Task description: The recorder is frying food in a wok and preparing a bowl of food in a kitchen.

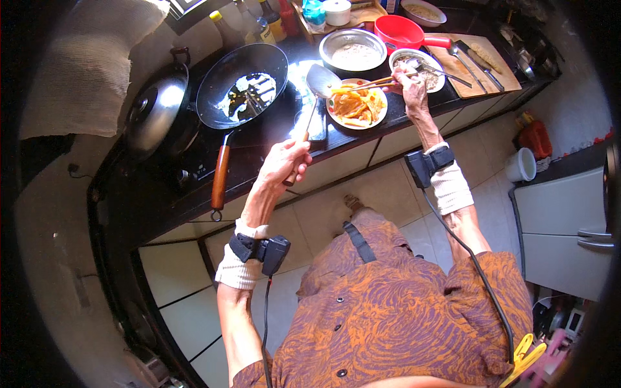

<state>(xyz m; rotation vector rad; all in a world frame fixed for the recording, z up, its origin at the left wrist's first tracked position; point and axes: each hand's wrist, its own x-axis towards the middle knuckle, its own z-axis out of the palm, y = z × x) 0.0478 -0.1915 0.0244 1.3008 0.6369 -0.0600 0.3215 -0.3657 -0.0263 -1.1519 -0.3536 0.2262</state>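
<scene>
My left hand (286, 160) grips the wooden handle of a metal wok spatula (322, 80). The spatula's blade is raised over the left rim of a plate. Wooden chopsticks (372, 84) are in my right hand (411, 89), their tips meeting at the blade's edge by an orange food piece. Sliced orange-coated food (358, 109) fills the plate (352, 126) just below. Close behind my right hand is a white bowl (440, 86) of crumbly mixture with a metal utensil (453, 76) resting across it. A dark wok (209, 104) stands to the left, with glossy liquid and small bits inside.
A metal bowl (326, 59) and a red saucepan (399, 31) stand behind the plate. On the right, a cutting board (504, 68) bears a knife (480, 65) and a ladle-like utensil (468, 68). A domed lid (162, 104) leans left of the wok, whose handle (220, 177) overhangs the counter.
</scene>
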